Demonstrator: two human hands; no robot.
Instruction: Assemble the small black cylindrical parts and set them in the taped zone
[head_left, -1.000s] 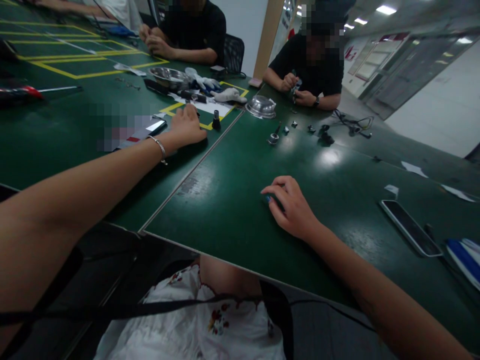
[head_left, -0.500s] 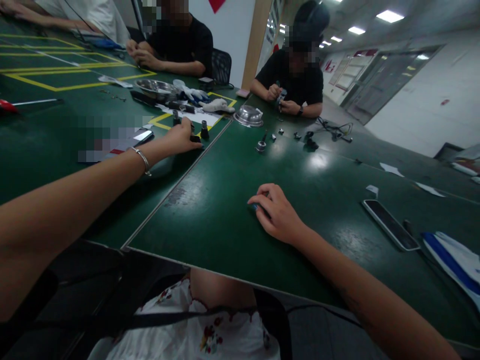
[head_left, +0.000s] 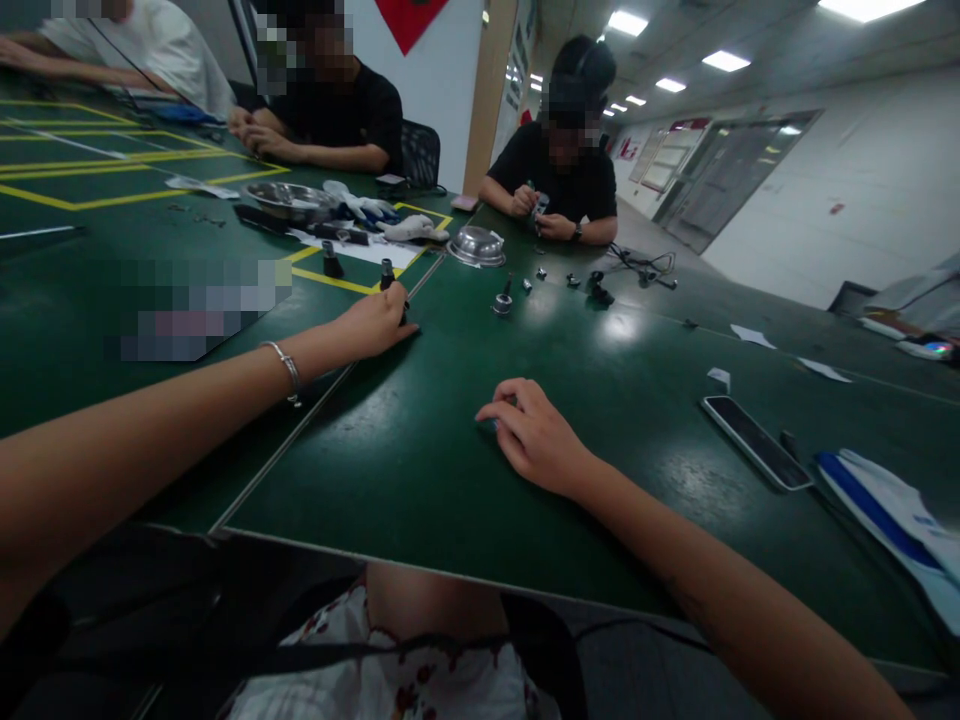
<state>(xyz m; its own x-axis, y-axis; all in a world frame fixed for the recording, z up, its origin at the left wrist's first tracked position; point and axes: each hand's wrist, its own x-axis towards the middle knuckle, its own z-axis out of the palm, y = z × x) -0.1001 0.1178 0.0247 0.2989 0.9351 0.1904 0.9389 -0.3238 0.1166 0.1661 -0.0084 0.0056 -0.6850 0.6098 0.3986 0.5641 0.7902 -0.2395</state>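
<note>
Small dark piece [head_left: 406, 312] lies on the seam where the two green table [head_left: 420, 470] tops meet, about midway between the near and far edges. The left hand [head_left: 375, 322] rests on it with its grip clenched, fingertips curled round it so that little of it shows. A silver bracelet [head_left: 289, 368] sits on that wrist. Just beyond the knuckles a black cylinder [head_left: 387, 272] stands upright, and a second black cylinder [head_left: 331, 262] stands farther toward the left edge, beside a yellow tape line [head_left: 330, 282].

The right hand [head_left: 534, 438] lies palm down nearer the near edge, fingers bent over a small blue-tipped thing [head_left: 493, 424]. Whether this grip pinches it or only covers it cannot be told.

Toward the far edge there are an upturned steel bowl [head_left: 475, 246], a metal fitting [head_left: 501, 300], a few small loose parts and a black cable [head_left: 645, 268]. A phone [head_left: 756, 442] lies face up toward the right edge, with a blue-and-white packet [head_left: 892, 500] just beside it. A co-worker's hands [head_left: 536, 212] at the far edge hold a small part.
</note>
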